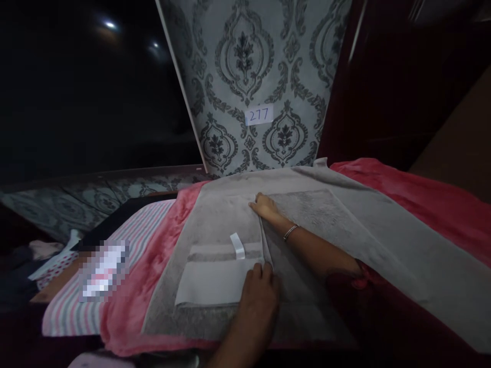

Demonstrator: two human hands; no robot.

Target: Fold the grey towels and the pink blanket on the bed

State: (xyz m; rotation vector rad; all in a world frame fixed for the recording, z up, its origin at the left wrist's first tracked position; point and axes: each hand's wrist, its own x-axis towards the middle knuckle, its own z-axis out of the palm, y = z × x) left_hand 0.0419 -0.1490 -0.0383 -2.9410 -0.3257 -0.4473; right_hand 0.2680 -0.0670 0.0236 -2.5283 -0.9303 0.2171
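We have a towel (326,225) spread on a blanket (414,194), which lies over the bed and shows past the towel on both its left and right; a folded part of the towel (226,240) lies on top of it, left of centre, with a loop tag (237,245) on that fold; our right hand (264,207) rests on the far edge of the fold, our left hand (259,296) on its near right corner; left of the blanket lies a striped cloth (69,306); behind the bed stands a patterned wall panel (245,66), bearing a number label (259,114) just above the towel's far edge.
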